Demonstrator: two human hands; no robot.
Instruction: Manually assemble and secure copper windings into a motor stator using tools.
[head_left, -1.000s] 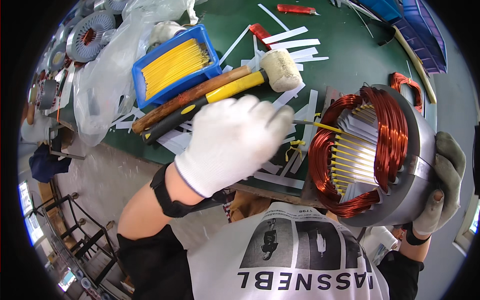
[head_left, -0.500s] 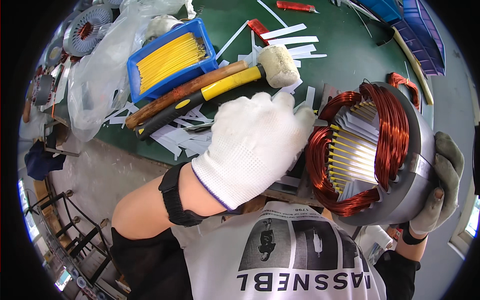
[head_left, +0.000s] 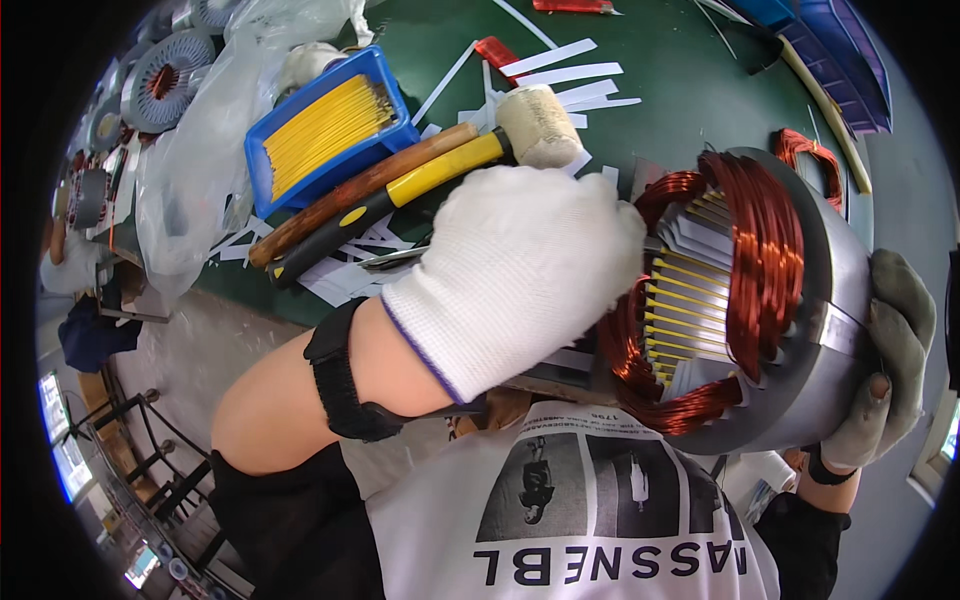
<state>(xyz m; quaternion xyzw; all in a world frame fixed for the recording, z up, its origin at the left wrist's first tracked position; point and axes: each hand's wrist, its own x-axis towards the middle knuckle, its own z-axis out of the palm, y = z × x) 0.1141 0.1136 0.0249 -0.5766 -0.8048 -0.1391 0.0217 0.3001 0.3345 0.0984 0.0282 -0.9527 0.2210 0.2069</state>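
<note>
The big round grey metal motor ring [head_left: 845, 265] sat to the right of the white-headed mallet with the black and yellow handle [head_left: 440, 176], tipped so its open end faced the mallet's side. Thick loops of shiny red-brown copper wire [head_left: 765, 270] hung out of that end, and thin yellow sticks [head_left: 688, 288] sat in its slots. The right hand in a smudged grey glove [head_left: 895, 350], well to the right of the mallet, held the ring by its outer wall, with its fingers and thumb bent against the metal. The left hand in a clean white knit glove [head_left: 525, 265], just on the person's side of the mallet, was curled by the wire loops, but its fingertips were hidden, so I could not tell what it held or if it touched the wire. The ring was likely very heavy and hard, and its smooth outside might have slid a bit under a glove. The best place to grab it seemed to be that thick outer wall, low down. The wire looked springy, but its shiny coat could scratch (so no pulling on the loops!). The yellow sticks looked light and thin, and might have bent if pinched.
</note>
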